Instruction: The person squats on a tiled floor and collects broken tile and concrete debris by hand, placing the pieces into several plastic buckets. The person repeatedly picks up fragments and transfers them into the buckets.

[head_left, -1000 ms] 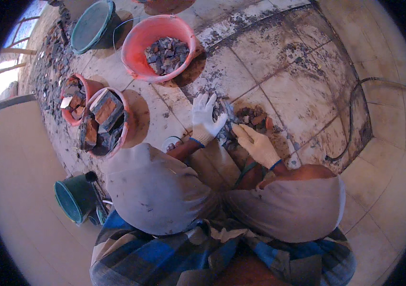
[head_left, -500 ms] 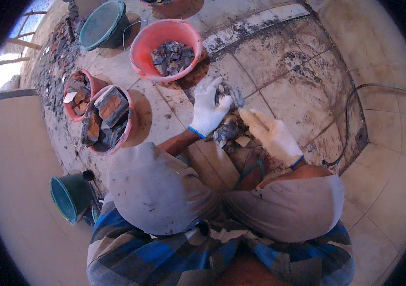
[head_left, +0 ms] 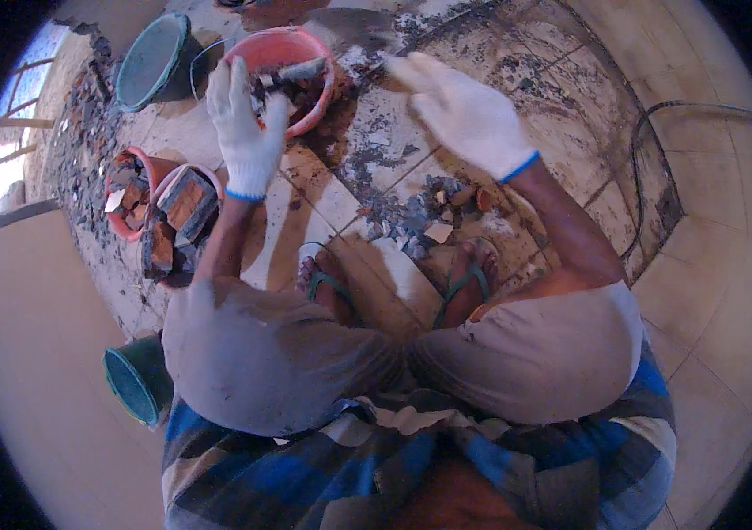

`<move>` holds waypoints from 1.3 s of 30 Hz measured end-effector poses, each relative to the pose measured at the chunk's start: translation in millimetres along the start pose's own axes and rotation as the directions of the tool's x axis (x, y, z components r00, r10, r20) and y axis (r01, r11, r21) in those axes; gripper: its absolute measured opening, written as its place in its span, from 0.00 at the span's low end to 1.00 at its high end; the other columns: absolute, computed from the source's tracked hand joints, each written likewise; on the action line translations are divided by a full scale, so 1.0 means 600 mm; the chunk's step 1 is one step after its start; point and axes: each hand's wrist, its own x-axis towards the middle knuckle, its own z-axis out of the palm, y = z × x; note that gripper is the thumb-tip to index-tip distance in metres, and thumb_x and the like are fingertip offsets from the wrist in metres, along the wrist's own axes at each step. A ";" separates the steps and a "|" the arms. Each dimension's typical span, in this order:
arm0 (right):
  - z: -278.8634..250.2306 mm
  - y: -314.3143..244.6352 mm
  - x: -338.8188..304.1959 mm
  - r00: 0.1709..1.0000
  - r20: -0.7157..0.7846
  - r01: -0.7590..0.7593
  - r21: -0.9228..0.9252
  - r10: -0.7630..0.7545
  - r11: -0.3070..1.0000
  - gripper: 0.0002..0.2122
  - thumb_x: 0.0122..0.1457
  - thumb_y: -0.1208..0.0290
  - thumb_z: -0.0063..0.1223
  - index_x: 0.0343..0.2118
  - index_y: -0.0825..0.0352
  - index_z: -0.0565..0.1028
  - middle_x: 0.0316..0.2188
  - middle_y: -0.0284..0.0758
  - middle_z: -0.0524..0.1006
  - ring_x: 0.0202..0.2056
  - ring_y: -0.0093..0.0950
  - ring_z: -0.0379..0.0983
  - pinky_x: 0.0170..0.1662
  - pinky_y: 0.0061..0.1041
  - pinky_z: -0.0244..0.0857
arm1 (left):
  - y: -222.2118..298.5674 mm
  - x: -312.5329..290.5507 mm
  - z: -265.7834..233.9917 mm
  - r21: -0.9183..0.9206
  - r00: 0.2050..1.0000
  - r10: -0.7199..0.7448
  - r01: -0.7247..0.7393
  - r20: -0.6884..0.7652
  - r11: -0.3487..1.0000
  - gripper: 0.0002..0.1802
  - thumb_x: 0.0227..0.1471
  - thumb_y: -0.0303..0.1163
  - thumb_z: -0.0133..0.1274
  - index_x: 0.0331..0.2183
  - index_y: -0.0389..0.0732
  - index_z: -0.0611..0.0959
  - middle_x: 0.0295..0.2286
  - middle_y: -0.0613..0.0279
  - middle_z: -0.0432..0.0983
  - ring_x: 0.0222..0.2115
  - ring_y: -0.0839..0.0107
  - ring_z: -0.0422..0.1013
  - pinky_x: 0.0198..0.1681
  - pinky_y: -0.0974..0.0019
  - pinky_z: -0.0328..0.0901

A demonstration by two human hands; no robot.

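Observation:
My left hand (head_left: 248,132), in a white knit glove with a blue cuff, is raised beside the near left rim of a pink-red bucket (head_left: 274,49). Its fingers are spread and I see nothing held. Broken grey and dark pieces (head_left: 301,72) show in the bucket, smeared by motion. To the right of the bucket, my gloved right hand (head_left: 468,115) is held over the tiled floor, fingers stretched out, their tips blurred. A loose heap of rubble (head_left: 415,225) with grey chips and tan bits lies on the tiles in front of my sandalled feet.
A green bucket (head_left: 151,66) stands left of the pink-red one. Large broken brick chunks (head_left: 188,208) fill a nearer bucket, with another rubble-filled bucket (head_left: 133,190) beside it. A second green bucket (head_left: 136,382) lies at lower left. A dark hose (head_left: 635,168) runs along the right.
Both hands have risen from the floor rubble: the left moved left to the pink-red bucket, the right moved forward. Rubble between the hands has left the floor, and fresh pieces show in the bucket.

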 end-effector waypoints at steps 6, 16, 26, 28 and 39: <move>-0.029 0.159 -0.285 0.727 0.044 -0.686 0.065 0.685 0.724 0.29 0.73 0.50 0.55 0.70 0.62 0.72 0.65 0.49 0.77 0.66 0.48 0.73 0.68 0.40 0.65 | 0.094 -0.251 0.043 -0.263 0.869 0.036 0.110 0.493 0.958 0.51 0.46 0.44 0.70 0.66 0.30 0.72 0.65 0.32 0.67 0.68 0.31 0.61 0.73 0.38 0.56; 0.054 0.073 -0.535 0.699 0.226 -0.702 0.398 0.678 0.591 0.28 0.72 0.53 0.58 0.71 0.60 0.73 0.60 0.44 0.82 0.61 0.38 0.80 0.64 0.33 0.69 | 0.181 -0.380 0.138 -0.281 0.778 0.103 0.097 0.620 0.955 0.72 0.34 0.62 0.76 0.70 0.30 0.65 0.66 0.28 0.62 0.67 0.28 0.58 0.73 0.30 0.50; 0.086 -0.013 -0.411 0.782 0.534 -0.582 0.436 0.323 0.687 0.26 0.71 0.62 0.59 0.70 0.62 0.72 0.60 0.45 0.82 0.59 0.36 0.80 0.63 0.33 0.70 | 0.190 -0.382 0.148 -0.258 0.788 0.100 0.077 0.608 0.963 0.55 0.41 0.60 0.72 0.66 0.43 0.77 0.64 0.31 0.65 0.68 0.28 0.58 0.73 0.25 0.47; 0.093 -0.026 -0.404 0.839 0.475 -0.506 0.497 0.267 0.705 0.23 0.73 0.65 0.56 0.69 0.62 0.74 0.60 0.45 0.81 0.59 0.38 0.80 0.63 0.34 0.70 | 0.187 -0.382 0.148 -0.286 0.808 0.097 0.090 0.581 0.954 0.52 0.41 0.59 0.72 0.65 0.46 0.79 0.63 0.33 0.67 0.67 0.29 0.59 0.73 0.25 0.48; -0.028 -0.038 -0.245 0.885 0.450 -0.249 0.245 0.118 0.937 0.21 0.75 0.60 0.53 0.66 0.64 0.77 0.61 0.49 0.80 0.60 0.42 0.79 0.64 0.34 0.70 | 0.163 -0.225 0.130 -0.378 0.880 0.102 0.092 0.463 0.921 0.42 0.41 0.47 0.73 0.59 0.47 0.81 0.60 0.38 0.68 0.65 0.34 0.61 0.73 0.30 0.51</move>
